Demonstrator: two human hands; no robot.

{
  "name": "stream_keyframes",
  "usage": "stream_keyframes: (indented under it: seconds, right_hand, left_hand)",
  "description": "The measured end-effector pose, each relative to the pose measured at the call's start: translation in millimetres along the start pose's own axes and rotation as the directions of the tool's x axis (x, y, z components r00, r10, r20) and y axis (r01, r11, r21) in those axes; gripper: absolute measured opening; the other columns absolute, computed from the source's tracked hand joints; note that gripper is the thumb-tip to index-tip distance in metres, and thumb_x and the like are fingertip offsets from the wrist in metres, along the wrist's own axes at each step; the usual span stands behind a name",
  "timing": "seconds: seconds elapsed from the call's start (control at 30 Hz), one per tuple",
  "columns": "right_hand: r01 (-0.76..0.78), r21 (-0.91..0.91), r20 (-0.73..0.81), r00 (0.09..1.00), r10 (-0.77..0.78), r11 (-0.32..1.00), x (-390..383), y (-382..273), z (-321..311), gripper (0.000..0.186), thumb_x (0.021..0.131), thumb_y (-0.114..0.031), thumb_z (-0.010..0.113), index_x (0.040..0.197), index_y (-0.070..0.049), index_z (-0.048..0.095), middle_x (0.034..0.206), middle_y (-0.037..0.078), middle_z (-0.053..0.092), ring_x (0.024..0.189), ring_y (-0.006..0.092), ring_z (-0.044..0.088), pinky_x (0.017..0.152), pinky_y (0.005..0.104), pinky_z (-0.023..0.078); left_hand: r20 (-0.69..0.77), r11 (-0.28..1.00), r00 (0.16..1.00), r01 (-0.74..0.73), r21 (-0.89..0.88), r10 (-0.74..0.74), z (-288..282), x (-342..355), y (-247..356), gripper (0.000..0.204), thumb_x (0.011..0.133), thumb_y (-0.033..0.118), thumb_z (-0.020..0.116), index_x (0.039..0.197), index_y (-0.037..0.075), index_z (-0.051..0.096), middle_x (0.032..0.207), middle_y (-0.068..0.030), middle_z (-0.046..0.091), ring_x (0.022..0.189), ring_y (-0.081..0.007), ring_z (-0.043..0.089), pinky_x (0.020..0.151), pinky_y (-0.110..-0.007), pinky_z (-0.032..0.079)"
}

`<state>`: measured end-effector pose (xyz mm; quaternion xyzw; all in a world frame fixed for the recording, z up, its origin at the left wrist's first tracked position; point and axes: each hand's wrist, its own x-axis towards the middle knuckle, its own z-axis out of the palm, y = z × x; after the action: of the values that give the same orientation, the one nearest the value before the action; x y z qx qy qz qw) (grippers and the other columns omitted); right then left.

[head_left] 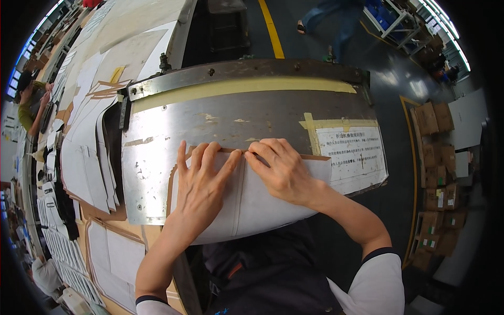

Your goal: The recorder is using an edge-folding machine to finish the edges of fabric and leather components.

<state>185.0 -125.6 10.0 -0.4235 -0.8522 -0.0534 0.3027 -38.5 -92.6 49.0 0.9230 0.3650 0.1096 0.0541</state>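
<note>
A white panel with brown edging [273,202] lies on the metal plate, its near part hanging over the plate's front edge towards my body. A seam line runs down its middle. My left hand [202,181] rests on the panel's left part with its fingers spread, their tips at the brown far edge. Beside it, my right hand [281,170] has its fingers curled and pinched on that same edge. The two thumbs come close together near the seam. What lies under the fingertips is hidden.
The metal plate [184,121] has a bar [252,69] along its far side and a taped paper sheet [352,157] at right. White panels [86,163] are stacked on the left table. Cardboard boxes [436,157] stand at right. One person [336,18] is beyond the plate, another [34,102] far left.
</note>
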Motion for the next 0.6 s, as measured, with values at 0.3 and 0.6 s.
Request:
stream_keyframes:
  seconds: [0.3, 0.6]
  right_hand:
    - [0.003, -0.038, 0.081, 0.997, 0.0, 0.999, 4, -6, 1, 0.049, 0.079, 0.001, 0.062, 0.127, 0.008, 0.062, 0.119, 0.018, 0.06, 0.108, 0.0322, 0.056, 0.093, 0.0421, 0.047]
    - [-0.085, -0.229, -0.015, 0.996, 0.084, 0.97, -2, -13, 21, 0.033, 0.082, -0.007, 0.068, 0.112, 0.006, 0.066, 0.109, 0.016, 0.059, 0.103, 0.0317, 0.055, 0.088, 0.0419, 0.046]
  left_hand:
    - [-0.235, 0.984, 0.958, 0.175, 0.02, -0.165, 26, -23, -7, 0.063, 0.084, 0.002, 0.063, 0.146, 0.014, 0.057, 0.139, -0.0144, 0.051, 0.138, -0.0339, 0.045, 0.123, -0.06, 0.021]
    - [-0.551, 0.702, 0.443, 0.532, -0.473, -0.707, 41, -174, -16, 0.046, 0.098, 0.014, 0.068, 0.139, -0.003, 0.056, 0.139, -0.0223, 0.054, 0.13, -0.0361, 0.054, 0.113, -0.045, 0.04]
